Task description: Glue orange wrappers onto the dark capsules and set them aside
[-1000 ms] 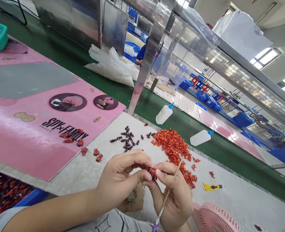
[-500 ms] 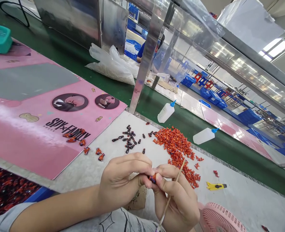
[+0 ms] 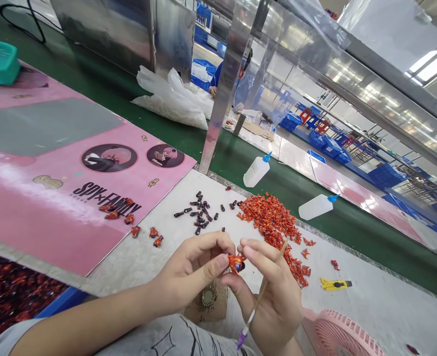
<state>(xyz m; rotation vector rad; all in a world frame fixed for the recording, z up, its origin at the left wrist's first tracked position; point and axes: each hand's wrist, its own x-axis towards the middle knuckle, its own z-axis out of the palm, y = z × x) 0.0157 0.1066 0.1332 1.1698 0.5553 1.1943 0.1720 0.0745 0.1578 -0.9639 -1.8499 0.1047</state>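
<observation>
Head: left grip [image 3: 193, 269] pinches piece [image 3: 236, 263], right grip [image 3: 278, 296] holds stick [image 3: 262, 291]; mat [image 3: 65, 170] reads "SPY×FAMILY".

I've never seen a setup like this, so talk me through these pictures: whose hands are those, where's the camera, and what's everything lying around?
There's no machine here: these are a person's bare hands, seen from a camera worn on that person's head, looking forward and down.

The left hand pinches a small orange-and-dark piece. The right hand is right beside it, with a thin stick held in it; whether its fingers touch the piece is hard to tell.

On the pale worktop lie a pile of orange pieces, scattered dark pieces and a yellow tool. Left of them is a pink printed sheet. Two white bottles lie beyond the worktop's far edge.
</observation>
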